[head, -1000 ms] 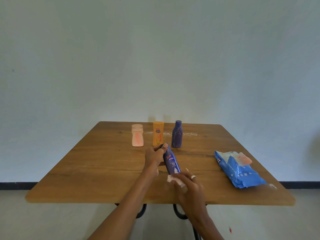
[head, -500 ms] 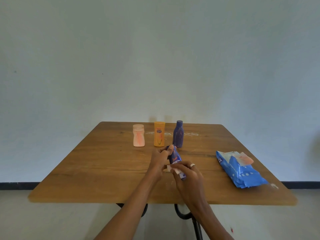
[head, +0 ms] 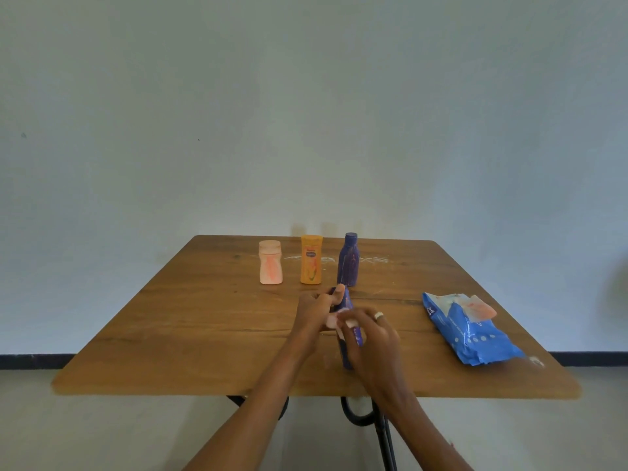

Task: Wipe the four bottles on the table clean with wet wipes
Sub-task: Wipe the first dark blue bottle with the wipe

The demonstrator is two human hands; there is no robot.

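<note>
Near the table's front edge, the left hand [head: 314, 309] grips the dark-blue plastic bottle [head: 347, 302] by its top; the right hand [head: 368, 338], pinching a white wet wipe [head: 334, 319], has slid up its body, so wiping is under way.

Soft, even daylight, moderately bright, with a cool cast on the wall [head: 306, 113]. Faint bottle shadows fall on that far wall. Both hands [head: 343, 321] are motion-blurred; the table [head: 190, 334] is sharp. Wide-angle bowing curves the table's edges; corners darken slightly.
</note>
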